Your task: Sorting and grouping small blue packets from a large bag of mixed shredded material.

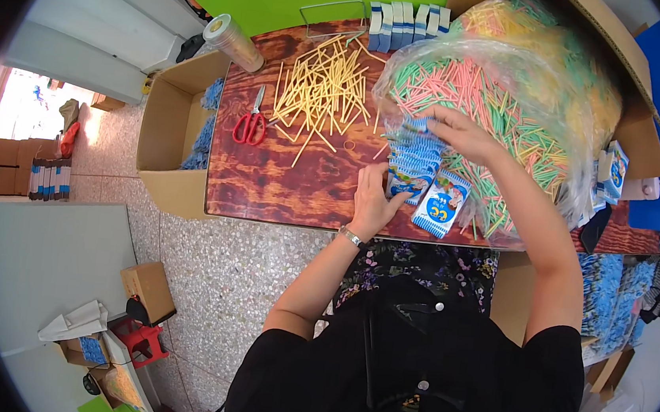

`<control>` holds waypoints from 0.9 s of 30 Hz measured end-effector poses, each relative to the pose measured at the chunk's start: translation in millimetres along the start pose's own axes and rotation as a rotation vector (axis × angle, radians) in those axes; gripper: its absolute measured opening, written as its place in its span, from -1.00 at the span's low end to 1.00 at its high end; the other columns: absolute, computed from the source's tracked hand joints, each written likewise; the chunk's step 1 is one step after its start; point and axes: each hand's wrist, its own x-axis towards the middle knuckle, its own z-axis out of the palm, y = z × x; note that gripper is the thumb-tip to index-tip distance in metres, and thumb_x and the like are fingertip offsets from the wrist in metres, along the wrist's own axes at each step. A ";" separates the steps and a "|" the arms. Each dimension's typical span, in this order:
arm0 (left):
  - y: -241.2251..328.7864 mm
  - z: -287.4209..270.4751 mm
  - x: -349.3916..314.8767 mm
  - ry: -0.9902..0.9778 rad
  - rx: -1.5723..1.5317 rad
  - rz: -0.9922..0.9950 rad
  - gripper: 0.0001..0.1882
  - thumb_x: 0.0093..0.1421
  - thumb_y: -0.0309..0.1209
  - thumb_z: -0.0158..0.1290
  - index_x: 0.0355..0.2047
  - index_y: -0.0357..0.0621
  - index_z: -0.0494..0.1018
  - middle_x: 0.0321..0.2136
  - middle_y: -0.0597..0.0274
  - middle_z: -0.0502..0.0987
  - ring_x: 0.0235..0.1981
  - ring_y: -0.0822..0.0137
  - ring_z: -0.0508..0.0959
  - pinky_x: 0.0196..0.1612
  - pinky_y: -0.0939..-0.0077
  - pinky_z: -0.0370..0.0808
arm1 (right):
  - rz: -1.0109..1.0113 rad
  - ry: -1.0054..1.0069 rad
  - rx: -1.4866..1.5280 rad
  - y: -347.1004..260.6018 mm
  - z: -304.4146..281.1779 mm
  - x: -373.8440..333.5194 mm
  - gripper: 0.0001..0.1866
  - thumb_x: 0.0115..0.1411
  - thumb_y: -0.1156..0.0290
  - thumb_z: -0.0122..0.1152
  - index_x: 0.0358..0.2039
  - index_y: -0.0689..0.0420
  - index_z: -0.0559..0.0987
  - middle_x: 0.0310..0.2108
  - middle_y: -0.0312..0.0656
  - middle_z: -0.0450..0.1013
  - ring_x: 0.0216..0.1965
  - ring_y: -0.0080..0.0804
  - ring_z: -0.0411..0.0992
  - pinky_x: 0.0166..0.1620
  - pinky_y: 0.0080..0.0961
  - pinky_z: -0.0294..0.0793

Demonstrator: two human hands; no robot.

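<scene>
A row of overlapping blue-and-white printed packets [418, 152] lies on the table's near side, in front of the heap of sticks. My left hand [375, 201] closes on the row's near left end, with its thumb against the lowest packet. At the far end, my right hand [464, 135] bends its fingers over the top packets; its fingertips are partly hidden. Next to the row, one single packet [443, 204] lies face up near the table edge. Past my right hand, a clear plastic bag [582, 143] is full of pink, green and yellow thin sticks [468, 88].
Loose yellow sticks [324, 86] are piled on the wooden table [299, 195]. Red-handled scissors [250, 123] and a clear plastic tub [234, 42] lie left. Small blue-and-white bundles [408, 24] line the back. A cardboard box [176, 112] stands beside the table's left edge.
</scene>
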 end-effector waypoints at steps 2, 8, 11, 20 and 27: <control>4.7 -3.3 0.5 -0.070 -0.047 -0.064 -0.04 -0.20 -0.36 0.43 0.19 -0.28 0.17 -0.09 0.01 0.37 -0.05 0.04 0.38 -0.02 0.23 0.38 | -0.069 -0.113 -0.232 3.8 4.2 -4.7 -0.69 0.33 0.28 0.04 0.04 0.09 0.39 -0.12 -0.27 0.44 -0.07 -0.50 0.39 0.00 -0.45 0.38; -3.5 -11.7 26.5 -0.188 -0.032 0.089 0.35 -0.22 -0.24 0.46 0.37 -0.31 -0.28 0.33 -0.24 -0.08 0.35 -0.14 -0.02 0.35 0.09 0.02 | -0.240 -0.193 -0.499 -11.4 27.0 -35.2 -0.01 -0.03 0.08 0.43 0.32 0.04 0.10 0.16 0.00 0.30 0.22 -0.12 0.25 0.28 -0.27 0.18; -7.7 -10.2 35.9 -0.250 -0.067 0.134 0.26 -0.18 -0.25 0.43 0.34 -0.33 -0.21 0.32 -0.24 -0.04 0.37 -0.16 -0.06 0.38 0.10 -0.02 | -0.435 -0.056 -0.761 2.2 41.0 -41.7 0.02 -0.16 0.29 0.49 0.32 0.01 0.14 0.19 0.01 0.26 0.20 -0.02 0.26 0.24 -0.20 0.25; 8.4 -23.0 24.0 -0.220 -0.176 0.108 0.32 -0.15 -0.27 0.42 0.35 -0.38 -0.34 0.32 -0.29 -0.07 0.35 -0.17 -0.01 0.36 0.13 0.05 | -0.454 0.002 -0.810 -15.5 53.6 -41.9 0.02 -0.22 0.55 0.44 0.30 0.04 0.16 0.18 0.00 0.25 0.19 0.03 0.24 0.25 -0.17 0.23; -10.5 -28.7 19.2 -0.347 -0.181 0.099 0.38 -0.16 -0.26 0.42 0.35 -0.37 -0.42 0.32 -0.28 -0.07 0.33 -0.15 0.04 0.34 0.16 0.10 | -0.417 0.022 -0.778 12.0 58.3 -32.1 0.07 -0.21 0.50 0.49 0.33 0.07 0.10 0.22 0.01 0.21 0.21 0.04 0.21 0.25 -0.15 0.21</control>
